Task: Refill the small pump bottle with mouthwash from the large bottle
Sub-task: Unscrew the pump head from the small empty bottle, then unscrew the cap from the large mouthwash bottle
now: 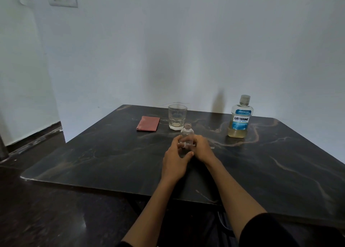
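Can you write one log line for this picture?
small bottle open, upright | left hand, right hand hold it | large bottle capped

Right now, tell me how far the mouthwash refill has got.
Done: the small bottle stands open, pump off, and looks empty. In hand: the left hand and right hand both hold it on the table. Left: the large bottle is still capped and untouched at the right, so no pouring has begun.

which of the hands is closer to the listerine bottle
Right. The right hand grips the small clear bottle on the side facing the Listerine bottle, which stands capped, further back to its right. The left hand holds the small bottle's far side.
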